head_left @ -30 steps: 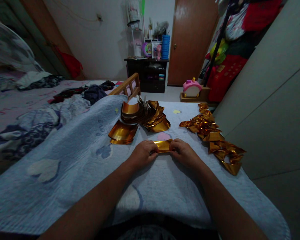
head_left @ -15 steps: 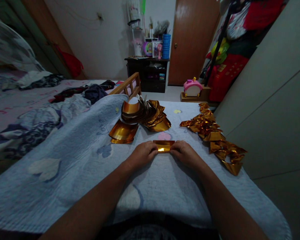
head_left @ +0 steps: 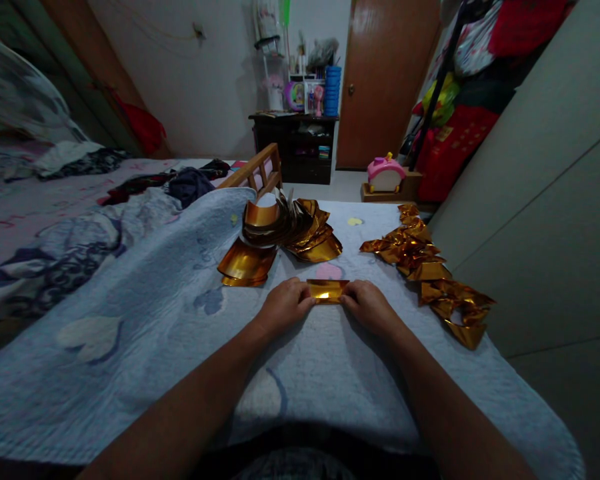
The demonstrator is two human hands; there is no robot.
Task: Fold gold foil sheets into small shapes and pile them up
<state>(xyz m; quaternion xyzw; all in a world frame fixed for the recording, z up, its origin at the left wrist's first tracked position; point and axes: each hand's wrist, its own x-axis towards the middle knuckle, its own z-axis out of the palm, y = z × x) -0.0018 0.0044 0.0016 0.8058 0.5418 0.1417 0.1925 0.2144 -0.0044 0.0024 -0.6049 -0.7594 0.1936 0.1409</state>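
A shiny gold foil paper sheet (head_left: 327, 291), bent into a short wide strip, is held just over the blue quilt (head_left: 325, 380). My left hand (head_left: 289, 303) pinches its left end between thumb and fingers. At the opposite end, my right hand (head_left: 367, 302) grips it the same way. Beyond my left hand lies a fanned stack of gold foil sheets (head_left: 247, 262), some curled upward. To the right of my right hand runs a row of folded gold foil pieces (head_left: 430, 272), crumpled and overlapping. The undersides of my fingers are hidden.
A wooden rail (head_left: 253, 170) rises behind the foil stack. Rumpled clothes (head_left: 155, 197) lie on the bed at left. A pink toy (head_left: 385, 175) sits on a box beyond the quilt's far edge. A pale cabinet (head_left: 545, 220) borders the right side.
Both hands keep their hold on the foil sheet, which has barely shifted. Its reflection looks slightly different. The stack and the folded pieces stay where they were.
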